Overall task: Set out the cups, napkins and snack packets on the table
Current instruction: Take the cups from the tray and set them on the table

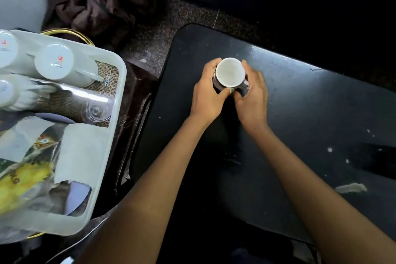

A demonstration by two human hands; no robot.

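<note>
A mug [230, 73], white inside and dark outside, stands upright on the dark table [310, 103]. My left hand [209, 94] wraps its left side and my right hand [252, 96] wraps its right side. To the left, a translucent plastic tray [116, 100] holds white cups [54, 63] lying upside down, a clear glass [97, 107], white napkins [82, 152] and snack packets [23, 178], one of them yellow.
The tray rests on a dark stand with a gold rim [70, 33] beside the table's left edge. Speckled floor [154, 34] and a brown cloth bag [96, 0] lie beyond. The table surface carries white paint marks [351, 187] at the right.
</note>
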